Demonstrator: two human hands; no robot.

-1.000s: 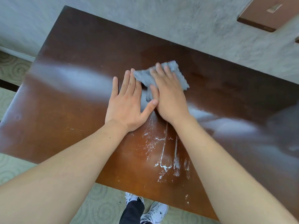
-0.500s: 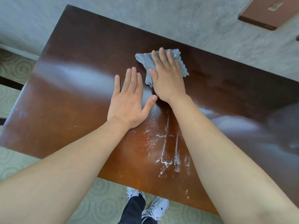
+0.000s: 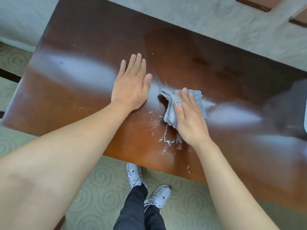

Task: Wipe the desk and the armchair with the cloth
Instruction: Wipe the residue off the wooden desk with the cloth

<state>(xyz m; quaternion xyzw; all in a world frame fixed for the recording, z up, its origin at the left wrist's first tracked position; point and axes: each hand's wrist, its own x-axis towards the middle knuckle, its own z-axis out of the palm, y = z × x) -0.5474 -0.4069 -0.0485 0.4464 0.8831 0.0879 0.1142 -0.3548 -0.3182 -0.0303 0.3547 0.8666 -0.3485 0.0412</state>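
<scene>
I am logging the right hand [image 3: 189,120] pressing flat-fingered on the cloth [image 3: 171,112] on the desk [image 3: 83,47], the left hand [image 3: 132,85] lying flat, empty; the cloth is seeming soft, light, bunch-prone, best pinned under the palm.

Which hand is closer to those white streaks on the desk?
Right. The right hand, pressing the cloth, borders the white streaks; the left hand lies flat farther left.

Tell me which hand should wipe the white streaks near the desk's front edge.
Right. The right hand presses the cloth, right beside the white streaks. The left hand lies flat on the desk, holding nothing.
</scene>
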